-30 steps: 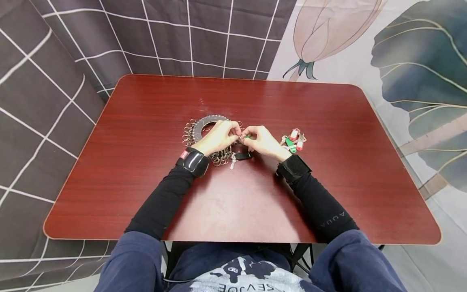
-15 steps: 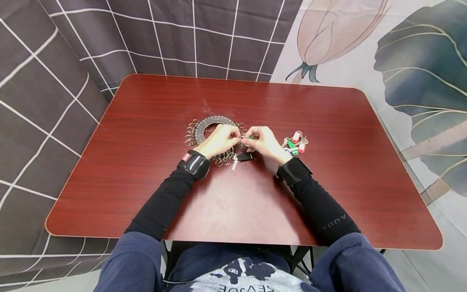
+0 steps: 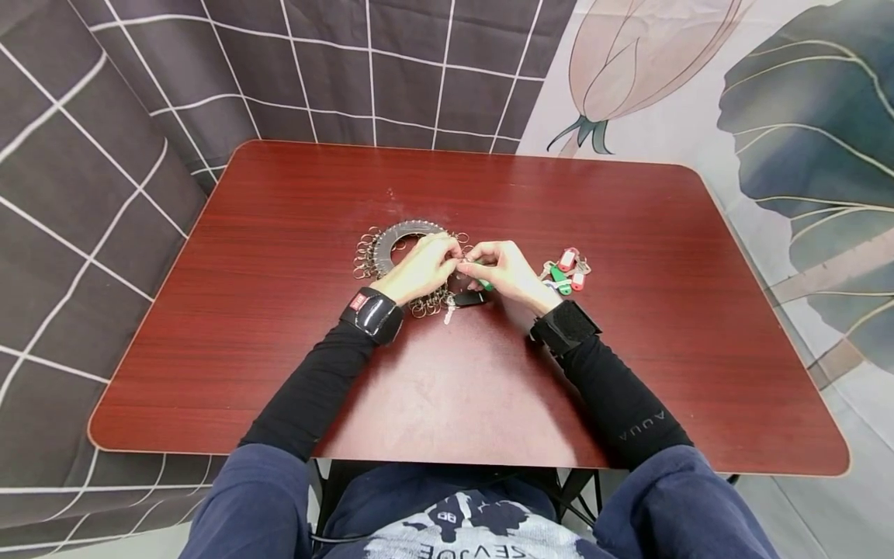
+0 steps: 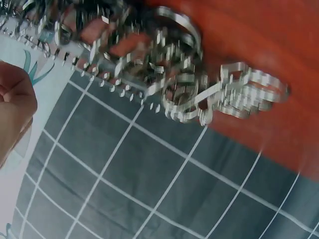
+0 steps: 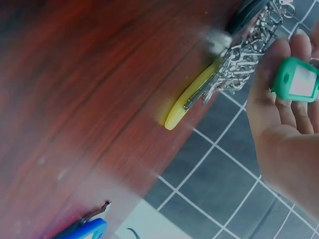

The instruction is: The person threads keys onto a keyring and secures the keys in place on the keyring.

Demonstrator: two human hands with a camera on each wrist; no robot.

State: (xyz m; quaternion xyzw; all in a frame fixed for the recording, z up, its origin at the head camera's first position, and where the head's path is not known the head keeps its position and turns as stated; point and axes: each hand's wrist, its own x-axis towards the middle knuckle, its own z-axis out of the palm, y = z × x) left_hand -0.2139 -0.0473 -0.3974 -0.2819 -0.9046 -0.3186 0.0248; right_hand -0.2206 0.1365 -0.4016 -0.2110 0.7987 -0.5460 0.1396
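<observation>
A large flat metal key ring (image 3: 382,248) lies on the table, with many small split rings (image 5: 249,55) around its edge. My left hand (image 3: 423,265) reaches over its right side, and its thumb and forefinger pinch a small ring there. From the right, my right hand (image 3: 508,273) meets those fingertips with thumb and forefinger pinched. A green key tag (image 5: 301,82) with a white label hangs at the right hand's curled fingers. Just below the hands lie a black key tag (image 3: 469,299) and a silver key (image 3: 449,314). The left wrist view is blurred.
Right of the right hand sits a small pile of red and green key tags (image 3: 568,262) with keys. A yellow tag (image 5: 187,102) lies by the rings, and a blue tag (image 5: 89,230) shows in the right wrist view. The brown table (image 3: 244,326) has rounded corners.
The green key tag has dropped from between the right fingertips to below the right hand. The right fingertips have shifted slightly left to the left fingertips. The left hand stays put.
</observation>
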